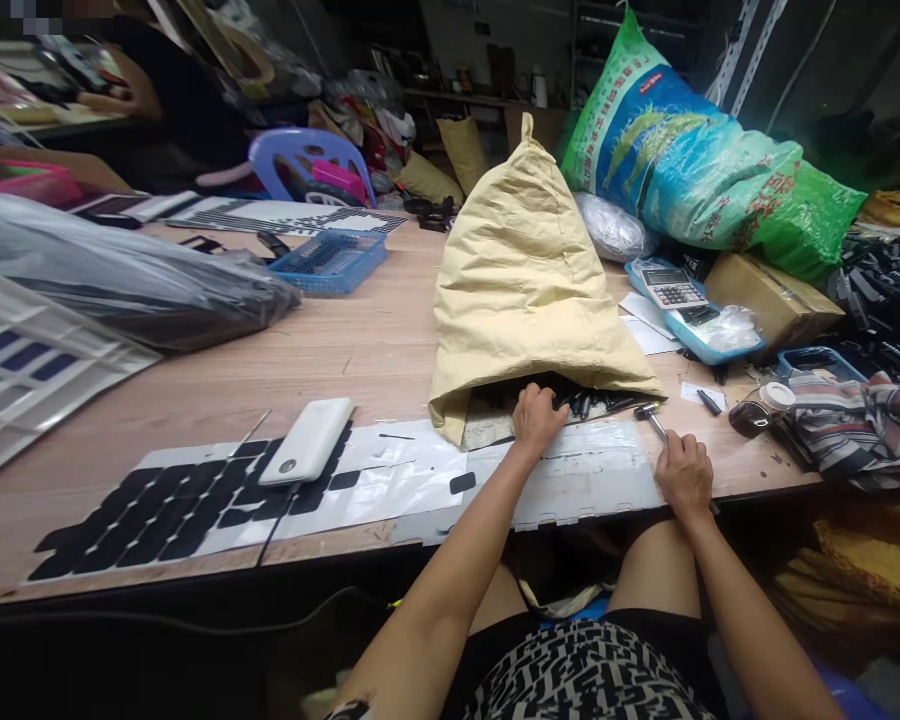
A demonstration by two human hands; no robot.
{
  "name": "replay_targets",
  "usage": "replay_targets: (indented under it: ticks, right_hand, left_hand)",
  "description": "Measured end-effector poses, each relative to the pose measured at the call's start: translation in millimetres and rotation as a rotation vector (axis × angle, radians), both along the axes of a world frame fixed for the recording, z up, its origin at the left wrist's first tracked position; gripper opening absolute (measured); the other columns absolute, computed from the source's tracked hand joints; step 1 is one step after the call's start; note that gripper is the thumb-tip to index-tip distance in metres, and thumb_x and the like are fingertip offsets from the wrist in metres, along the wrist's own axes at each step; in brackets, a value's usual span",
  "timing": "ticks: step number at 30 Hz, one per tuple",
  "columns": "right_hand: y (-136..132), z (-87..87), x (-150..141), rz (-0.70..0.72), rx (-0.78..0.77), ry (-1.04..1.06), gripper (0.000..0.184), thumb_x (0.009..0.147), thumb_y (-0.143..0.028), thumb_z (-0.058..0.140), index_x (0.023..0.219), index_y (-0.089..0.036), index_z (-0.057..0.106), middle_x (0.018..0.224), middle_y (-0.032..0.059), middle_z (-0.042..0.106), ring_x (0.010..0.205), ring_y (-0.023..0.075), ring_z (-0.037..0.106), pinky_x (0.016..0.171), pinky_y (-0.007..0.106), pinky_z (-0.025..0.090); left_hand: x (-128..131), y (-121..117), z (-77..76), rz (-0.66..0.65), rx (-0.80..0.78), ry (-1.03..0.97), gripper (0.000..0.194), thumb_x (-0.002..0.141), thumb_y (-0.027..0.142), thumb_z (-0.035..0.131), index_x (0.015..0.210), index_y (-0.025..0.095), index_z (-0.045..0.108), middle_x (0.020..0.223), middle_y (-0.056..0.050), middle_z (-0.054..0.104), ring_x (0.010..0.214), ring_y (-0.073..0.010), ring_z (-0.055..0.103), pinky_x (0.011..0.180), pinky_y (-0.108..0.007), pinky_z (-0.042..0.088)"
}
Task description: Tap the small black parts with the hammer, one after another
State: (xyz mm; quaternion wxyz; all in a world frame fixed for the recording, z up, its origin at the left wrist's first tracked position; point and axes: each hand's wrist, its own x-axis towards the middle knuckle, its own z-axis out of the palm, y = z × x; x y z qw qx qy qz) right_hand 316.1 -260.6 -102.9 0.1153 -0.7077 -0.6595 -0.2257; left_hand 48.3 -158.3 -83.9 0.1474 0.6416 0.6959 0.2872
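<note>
"What is closest to you?"

"Your lap, in patterned clothing (592, 670), below the edge of the wooden table (375, 350). Just over that edge, your right hand (685, 472) is clenched around the handle of a small hammer-like tool (655, 424), its head pointing away from you."

"And your left hand (540, 420)?"

"It reaches to the open mouth of the cream sack (525, 270), fingers bent down among small black pieces (585, 402). Whether they grasp one, I cannot tell. The pieces lie inside the mouth, partly hidden by the cloth."

"What lies to your left?"

"A pale sheet (390, 470) with rows of black patches (157, 510). A white rectangular device (307, 442) rests on top of them."

"And to your right?"

"A striped cloth (862, 425) near the table edge, with a small dark jar (750, 418) just beside it."

"Farther out from you?"

"The sack lies in front of you, stretching away to a pointed end. Beyond the device is a blue basket (330, 262); right of the sack, a calculator (673, 288) sits in a blue tray (727, 350). Behind that tray leans a large green and blue printed bag (690, 150). Past the table, on your left, are a purple chair (311, 145) and a person in dark clothing (187, 100)."
</note>
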Motion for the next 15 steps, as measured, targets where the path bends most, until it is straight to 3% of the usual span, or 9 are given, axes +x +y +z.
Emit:
replay_targets:
  ticks: [3,6,11,15]
  right_hand:
    - [0.3,0.7,0.0,0.000,-0.003,0.010,0.031,0.095,-0.021,0.048,0.120,-0.018,0.067,0.092,0.0097,0.058,0.085,0.0231,0.046,0.068,0.034,0.030]
    - [0.8,0.4,-0.1,0.005,-0.014,0.021,0.032,0.095,-0.022,0.049,0.120,-0.018,0.067,0.093,0.0100,0.058,0.085,0.0233,0.045,0.068,0.034,0.030]
    - [3.2,-0.8,2.0,-0.006,-0.025,0.058,0.033,0.096,-0.024,0.048,0.121,-0.018,0.068,0.095,0.0106,0.058,0.086,0.0234,0.045,0.070,0.034,0.031]
    - [5.3,1.3,6.7,0.012,-0.043,0.186,0.033,0.096,-0.024,0.048,0.118,-0.017,0.071,0.094,0.0106,0.059,0.087,0.0232,0.048,0.073,0.033,0.035]
  left_hand:
    - [0.1,9.2,-15.0,-0.031,0.034,0.056,0.007,0.079,0.026,0.075,0.083,0.021,0.072,0.097,-0.011,0.060,0.103,-0.0326,0.056,0.085,-0.041,0.047]
    - [-13.0,-9.6,-19.7,-0.092,0.094,0.054,0.007,0.084,0.027,0.071,0.088,0.021,0.072,0.100,-0.010,0.062,0.101,-0.0298,0.055,0.085,-0.039,0.046]
    - [-36.3,-49.2,-29.2,-0.348,0.023,-0.048,0.012,0.085,0.026,0.070,0.095,0.021,0.073,0.092,-0.006,0.063,0.096,-0.0255,0.058,0.086,-0.036,0.046]
    - [-41.6,-55.9,-40.0,-0.375,0.018,-0.239,0.026,0.082,0.025,0.075,0.107,0.020,0.073,0.096,-0.005,0.064,0.094,-0.0220,0.060,0.085,-0.034,0.048]
